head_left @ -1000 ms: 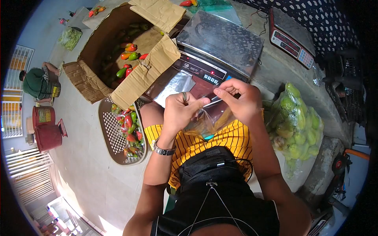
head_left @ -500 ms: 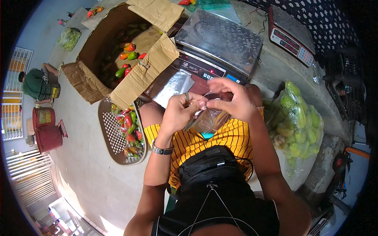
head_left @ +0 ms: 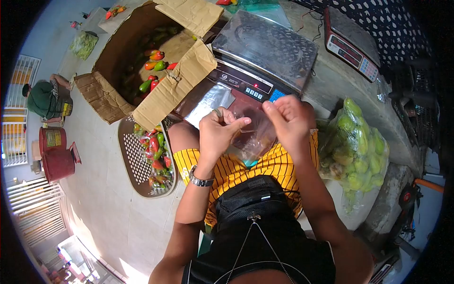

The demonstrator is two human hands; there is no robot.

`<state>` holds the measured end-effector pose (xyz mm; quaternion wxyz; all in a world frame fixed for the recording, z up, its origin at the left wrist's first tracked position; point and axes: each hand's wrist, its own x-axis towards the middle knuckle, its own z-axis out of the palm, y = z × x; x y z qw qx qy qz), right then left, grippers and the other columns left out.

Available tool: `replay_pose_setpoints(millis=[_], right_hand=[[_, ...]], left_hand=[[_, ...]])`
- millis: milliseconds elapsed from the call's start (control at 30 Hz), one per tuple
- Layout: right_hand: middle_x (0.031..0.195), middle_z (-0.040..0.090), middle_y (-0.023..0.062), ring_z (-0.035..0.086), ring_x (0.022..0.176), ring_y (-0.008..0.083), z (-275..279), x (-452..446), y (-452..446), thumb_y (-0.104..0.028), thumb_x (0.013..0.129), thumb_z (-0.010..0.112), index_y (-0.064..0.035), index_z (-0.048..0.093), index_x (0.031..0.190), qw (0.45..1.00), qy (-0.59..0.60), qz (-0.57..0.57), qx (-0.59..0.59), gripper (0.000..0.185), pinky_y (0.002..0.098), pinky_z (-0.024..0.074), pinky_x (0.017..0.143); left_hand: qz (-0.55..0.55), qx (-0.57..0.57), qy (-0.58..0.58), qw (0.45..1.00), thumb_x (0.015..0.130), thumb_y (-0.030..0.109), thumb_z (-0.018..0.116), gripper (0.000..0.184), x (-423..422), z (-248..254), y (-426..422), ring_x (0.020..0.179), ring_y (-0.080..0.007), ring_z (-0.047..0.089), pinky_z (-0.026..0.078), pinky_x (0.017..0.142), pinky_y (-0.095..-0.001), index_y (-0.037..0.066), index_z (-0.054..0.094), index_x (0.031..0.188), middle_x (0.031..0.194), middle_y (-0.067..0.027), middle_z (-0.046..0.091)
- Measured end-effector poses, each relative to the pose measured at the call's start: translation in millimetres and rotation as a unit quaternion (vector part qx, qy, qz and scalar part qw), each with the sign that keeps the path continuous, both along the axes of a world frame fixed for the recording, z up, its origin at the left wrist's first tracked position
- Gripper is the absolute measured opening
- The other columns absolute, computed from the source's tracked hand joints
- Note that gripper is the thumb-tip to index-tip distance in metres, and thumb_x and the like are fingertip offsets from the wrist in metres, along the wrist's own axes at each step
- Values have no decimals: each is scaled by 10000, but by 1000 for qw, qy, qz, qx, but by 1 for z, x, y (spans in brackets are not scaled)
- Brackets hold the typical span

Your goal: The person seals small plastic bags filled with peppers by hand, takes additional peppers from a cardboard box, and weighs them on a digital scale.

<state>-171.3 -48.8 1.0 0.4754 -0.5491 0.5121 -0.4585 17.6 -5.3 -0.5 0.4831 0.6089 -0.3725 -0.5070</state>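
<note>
A clear plastic bag (head_left: 253, 137) hangs between my hands above my lap, its mouth partly spread. My left hand (head_left: 217, 132) grips the bag's left side, thumb pointing across it. My right hand (head_left: 291, 123) pinches the upper right edge between thumb and fingers. Just beyond lies a stack of clear plastic bags (head_left: 208, 105), in front of a weighing scale (head_left: 262, 49) with a steel plate. To the left, a plastic basket (head_left: 137, 163) holds several bagged red and green peppers (head_left: 156, 146).
An open cardboard box (head_left: 106, 61) with loose peppers stands ahead left. A large bag of green vegetables (head_left: 357, 151) sits to my right. A second scale (head_left: 350, 52) is at the back right. A person in green (head_left: 42, 100) bends near red containers (head_left: 56, 156) at far left.
My hands have moved apart, the right one up and to the right. The plastic bag's mouth is spread wider between them.
</note>
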Motion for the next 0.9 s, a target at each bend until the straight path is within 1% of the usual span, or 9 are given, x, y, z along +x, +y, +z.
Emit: replay_pose_setpoints(millis=[100,200,300,400,500,667,800,833,900], right_hand=[[894,723,59,651,773,85,-11,9,14,-159,894,813,3,694,992,986,-66,133,75,224,225,511,701],[901,746,73,672,796,88,-25,14,17,-112,908,785,31,706,963,968,-158,125,148,172,242,531,713],[909,753,89,681,795,95,-29,7,13,-93,919,769,30,704,951,967,-132,155,153,142,250,532,702],[896,738,85,676,753,109,-24,-3,13,-109,927,767,11,691,884,985,53,148,76,149,257,534,691],[861,694,41,657,789,80,-34,-19,10,-64,947,741,5,650,945,976,189,41,-102,114,230,513,696],[816,655,24,621,693,81,-39,-9,15,-87,911,789,-19,575,971,987,-82,114,73,233,232,482,599],[727,641,0,598,658,85,-53,-3,11,-129,857,842,-45,578,838,975,-39,129,179,277,263,463,580],[718,641,-1,595,637,95,-70,-3,9,-114,862,827,-48,569,823,983,12,126,132,269,273,457,568],[703,637,0,595,608,121,-81,-5,9,-79,876,782,-50,549,804,984,142,94,53,245,293,450,554]], left_hand=[[17,-46,-81,996,850,107,852,285,-15,-18,6,596,-24,540,432,501,-214,19,594,767,680,13,629],[-69,-24,-140,987,862,50,812,201,-22,-17,13,697,-29,572,487,603,-225,31,616,826,759,-4,662],[-124,-16,94,988,883,5,769,162,-9,-26,14,717,-57,608,506,655,-223,47,622,827,779,0,670],[-97,23,196,975,912,-21,723,151,4,-30,14,711,-81,628,506,660,-225,51,620,828,797,-2,672],[-41,0,108,993,950,9,694,153,25,-40,15,714,-85,632,496,653,-224,44,610,827,800,-3,667],[-64,-65,-29,995,945,16,695,188,5,-35,20,693,-45,545,454,636,-210,51,555,825,780,30,617],[-12,-58,32,998,968,-2,655,181,-5,-45,19,769,-55,565,487,715,-235,61,534,848,817,19,613],[41,-27,234,971,974,-28,625,179,-7,-37,16,739,-73,557,500,708,-268,82,516,884,795,21,570],[39,-15,372,927,977,-32,621,198,-4,-35,19,705,-82,536,498,692,-282,100,501,893,770,23,533]])
